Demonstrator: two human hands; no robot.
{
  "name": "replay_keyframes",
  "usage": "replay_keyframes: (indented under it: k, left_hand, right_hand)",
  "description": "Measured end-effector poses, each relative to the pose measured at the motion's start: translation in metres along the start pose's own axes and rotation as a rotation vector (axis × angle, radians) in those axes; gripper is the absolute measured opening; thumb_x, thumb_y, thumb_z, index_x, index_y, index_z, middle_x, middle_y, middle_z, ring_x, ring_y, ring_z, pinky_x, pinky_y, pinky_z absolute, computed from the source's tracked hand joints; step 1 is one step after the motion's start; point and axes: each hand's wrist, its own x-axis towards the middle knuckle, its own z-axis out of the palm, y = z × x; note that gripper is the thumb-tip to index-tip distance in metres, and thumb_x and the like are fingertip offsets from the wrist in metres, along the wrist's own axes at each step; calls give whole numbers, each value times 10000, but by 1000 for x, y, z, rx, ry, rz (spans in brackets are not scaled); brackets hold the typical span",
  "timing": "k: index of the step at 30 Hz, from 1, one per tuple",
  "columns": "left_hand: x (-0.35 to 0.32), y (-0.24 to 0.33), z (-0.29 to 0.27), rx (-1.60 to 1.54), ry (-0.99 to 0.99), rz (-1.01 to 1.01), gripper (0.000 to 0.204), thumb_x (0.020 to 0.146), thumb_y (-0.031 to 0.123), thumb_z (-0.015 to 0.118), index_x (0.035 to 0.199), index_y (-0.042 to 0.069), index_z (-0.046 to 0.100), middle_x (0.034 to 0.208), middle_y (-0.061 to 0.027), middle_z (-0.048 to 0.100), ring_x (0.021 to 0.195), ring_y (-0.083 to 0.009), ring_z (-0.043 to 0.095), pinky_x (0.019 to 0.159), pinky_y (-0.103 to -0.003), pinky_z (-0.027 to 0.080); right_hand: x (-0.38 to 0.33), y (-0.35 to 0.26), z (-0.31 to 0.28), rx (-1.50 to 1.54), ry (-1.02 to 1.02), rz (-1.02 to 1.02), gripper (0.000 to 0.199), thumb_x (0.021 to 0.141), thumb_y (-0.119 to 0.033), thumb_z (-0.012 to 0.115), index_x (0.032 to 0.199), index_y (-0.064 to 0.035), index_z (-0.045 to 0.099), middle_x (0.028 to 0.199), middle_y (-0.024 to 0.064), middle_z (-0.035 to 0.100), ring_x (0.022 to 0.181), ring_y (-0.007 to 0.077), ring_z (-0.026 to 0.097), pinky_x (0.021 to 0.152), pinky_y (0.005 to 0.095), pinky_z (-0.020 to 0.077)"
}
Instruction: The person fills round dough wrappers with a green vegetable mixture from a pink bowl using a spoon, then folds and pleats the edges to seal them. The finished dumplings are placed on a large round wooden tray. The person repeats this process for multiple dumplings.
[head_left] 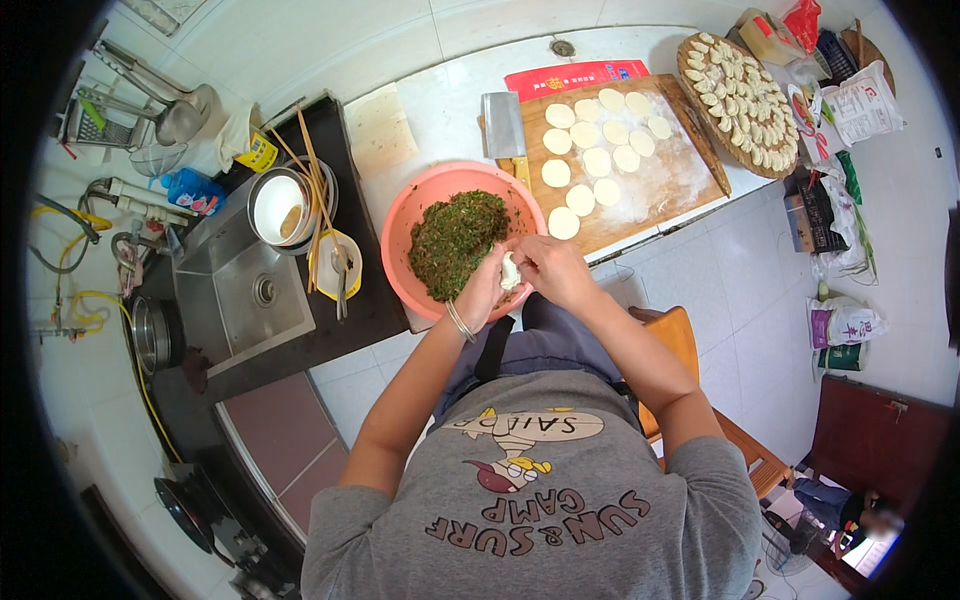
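Both hands meet over the near rim of a pink bowl point(400, 215) filled with chopped green filling point(455, 240). My left hand point(487, 287) cups a white dumpling point(510, 271), a bangle on its wrist. My right hand point(548, 267) pinches the same dumpling from the right. Beyond the bowl, a wooden board point(670, 180) carries several round dough wrappers point(598, 160) on a floured surface. A round woven tray point(695, 85) at the far right holds several folded dumplings point(742, 100).
A cleaver point(502, 125) lies at the board's left edge. Left of the bowl are a steel sink point(250, 295), a metal bowl with chopsticks point(285, 200) and a yellow dish point(335, 265). A wooden chair point(680, 345) stands under me; bags point(845, 320) sit on the floor to the right.
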Motion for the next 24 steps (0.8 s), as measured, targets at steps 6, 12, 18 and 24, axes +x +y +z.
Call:
replay_keyframes:
  k: [6, 12, 18, 24]
  left_hand:
    - [-5, 12, -4, 1, 13, -38, 525, 995, 457, 213, 1249, 47, 423, 1006, -80, 601, 799, -131, 597, 668, -262, 503]
    - [-10, 21, 14, -9, 11, -59, 529, 991, 474, 233, 1172, 30, 457, 959, -86, 589, 761, -134, 587, 649, -236, 490]
    - [-9, 15, 13, 61, -7, -93, 595, 976, 533, 223, 1125, 24, 492, 920, -74, 575, 791, -136, 570, 675, -258, 483]
    - [-11, 21, 17, 29, -20, -87, 608, 972, 530, 218, 1114, 11, 502, 899, -75, 571, 788, -143, 561, 660, -266, 469]
  right_hand:
    - [7, 2, -21, 40, 55, -175, 133, 739, -55, 629, 870, -78, 639, 825, 66, 621, 757, 259, 627, 620, 360, 508]
    - [9, 6, -25, 34, -33, -290, 78, 750, -56, 624, 826, -69, 639, 812, 57, 607, 761, 260, 621, 625, 367, 506]
    - [7, 6, -18, -61, -57, -310, 82, 749, -69, 629, 826, -48, 612, 773, 68, 591, 735, 279, 611, 621, 371, 499]
    - [5, 11, -16, -1, -10, -281, 128, 743, -76, 627, 871, -78, 626, 757, 63, 591, 722, 267, 614, 614, 367, 499]
